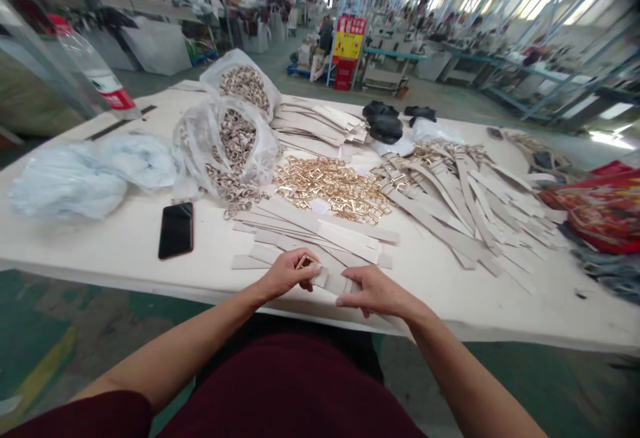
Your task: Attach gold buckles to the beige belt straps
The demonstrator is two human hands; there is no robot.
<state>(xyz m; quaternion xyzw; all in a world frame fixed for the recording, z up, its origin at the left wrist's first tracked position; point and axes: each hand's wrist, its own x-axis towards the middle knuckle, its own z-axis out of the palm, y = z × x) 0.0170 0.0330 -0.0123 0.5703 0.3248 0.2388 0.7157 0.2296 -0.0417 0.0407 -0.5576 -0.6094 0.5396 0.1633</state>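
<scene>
Inspecting remotely, I note left hand (290,273) and right hand (376,290) pinching strap (333,281) near bench's (125,251) front edge; likely light, pliable; grip beside buckle (302,261).

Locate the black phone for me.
In the head view, the flat black rectangular phone lies left of centre on the cream table, just left of the nearest pale beige flat strips.

A white-covered table (115,245) carries a dark phone (176,230), crumpled plastic (70,181) and a red-capped bottle (95,68) on its left side. Two clear bags (193,151) of beige loops stand beside a heap of gold buckles (330,188). Pale strips (320,231) lie in front of, behind and right of the buckles, with black bundles (384,128) farther back.
</scene>
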